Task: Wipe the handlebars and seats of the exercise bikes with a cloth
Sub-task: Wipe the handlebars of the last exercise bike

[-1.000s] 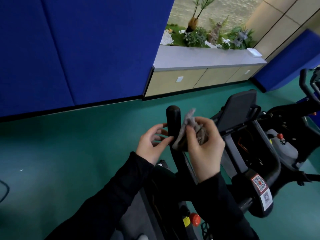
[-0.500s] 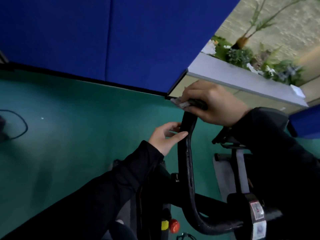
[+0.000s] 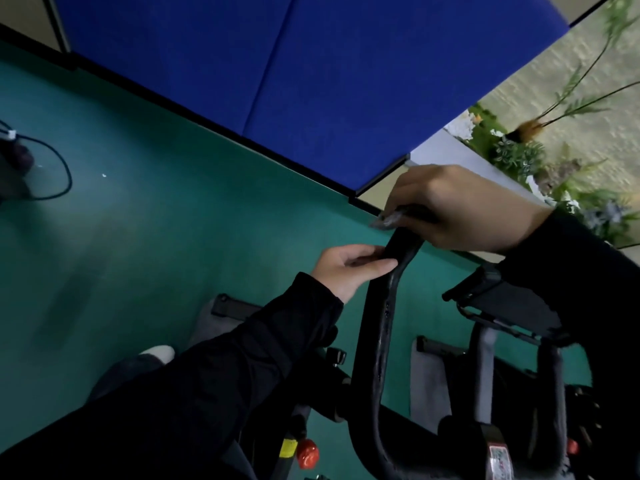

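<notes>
While your right hand curls over the top end of the black handlebar, it clamps a grey cloth against the grip, and only a corner of the cloth shows on the left. Your left hand pinches the same bar just below, with the thumb on the near side. Low on the bike's stem, a white sticker with red print is too blurred to read. So is the yellow label just beside the red knob.
</notes>
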{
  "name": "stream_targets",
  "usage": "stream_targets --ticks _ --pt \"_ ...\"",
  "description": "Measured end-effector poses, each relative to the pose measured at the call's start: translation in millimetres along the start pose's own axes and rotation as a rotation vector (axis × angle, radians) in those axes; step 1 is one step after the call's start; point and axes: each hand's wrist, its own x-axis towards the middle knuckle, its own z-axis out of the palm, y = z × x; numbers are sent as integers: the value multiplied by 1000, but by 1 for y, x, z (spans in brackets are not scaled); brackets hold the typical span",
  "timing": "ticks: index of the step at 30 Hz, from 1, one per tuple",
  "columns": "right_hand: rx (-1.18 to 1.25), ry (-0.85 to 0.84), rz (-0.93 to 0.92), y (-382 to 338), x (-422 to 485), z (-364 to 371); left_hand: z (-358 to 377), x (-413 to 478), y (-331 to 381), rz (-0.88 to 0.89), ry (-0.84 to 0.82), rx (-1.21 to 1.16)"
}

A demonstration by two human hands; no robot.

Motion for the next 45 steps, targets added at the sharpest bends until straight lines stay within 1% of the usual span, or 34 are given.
stream_targets --ticks 2,4,6,8,10,13,14,15,17,20,22,24,26,28,29,30,33,36,40,45 --pt "-36 -29 -42 -10 0 9 -1 1 1 -6 -15 -41" --pt "-57 -107 -84 -18 0 16 -1 0 2 -12 -24 -58" --pt "-32 -128 -68 -13 0 12 -1 -2 1 -10 -40 -35" --pt "10 -54 -29 -5 -1 7 -2 -3 1 -14 -48 -1" --pt "-20 21 -11 -5 -3 11 -4 -2 2 -22 -43 15" --pt "-81 18 -49 -19 -9 30 -2 -2 7 -22 -63 -6" --pt "-79 45 -53 -21 -12 34 -2 -3 9 -23 -75 -4" --pt "-77 115 -42 -21 -16 37 -1 -4 12 -30 -83 9" --pt "-103 353 22 -17 -23 42 -2 -5 15 -50 -69 75" --pt "-105 682 237 -22 -30 54 -4 -4 22 -75 -43 185" --pt "10 870 429 -33 -29 64 -4 -1 28 -61 -69 228" --pt "206 1020 662 -37 -22 65 -3 2 35 -32 -103 265" --pt "489 1074 882 -30 -14 61 0 4 40 -12 -125 300" --pt "877 1130 1004 -21 -9 57 3 5 42 -4 -136 306" --pt "1035 1181 1030 -19 -7 57 3 5 43 -2 -138 308" --pt "1141 1233 1047 -20 -6 57 3 5 44 -1 -141 311" --pt "1312 1314 1058 -29 -4 66 4 3 45 -2 -155 316" --pt "1461 1271 1035 -36 -5 73 3 4 47 -4 -160 343" --pt "1553 1212 978 -40 -4 71 3 6 48 0 -156 379" --pt "1693 1160 1025 -40 0 71 -1 10 52 -38 -186 382"
